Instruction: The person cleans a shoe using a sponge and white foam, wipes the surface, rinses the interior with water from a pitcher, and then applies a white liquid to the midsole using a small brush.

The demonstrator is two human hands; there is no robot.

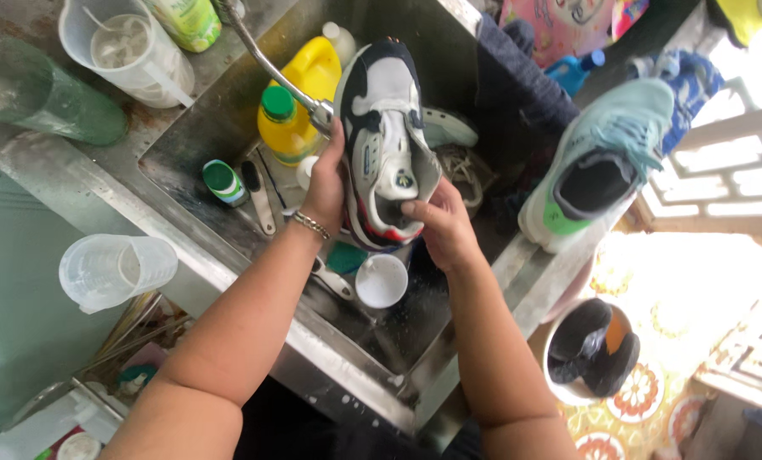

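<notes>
White-and-navy sneaker (387, 140) over steel sink (219, 128), left hand (326, 187) and right hand (442, 226) fingers closed gripping it

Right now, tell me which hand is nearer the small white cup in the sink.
Right. The right hand grips the sneaker just above the white cup; the left hand holds the sneaker's other side, farther up.

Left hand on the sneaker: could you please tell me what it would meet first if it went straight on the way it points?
Probably the faucet: the left hand points up along the white and navy sneaker, and the spout end sits just past its fingertips, though depth is unclear.
</notes>
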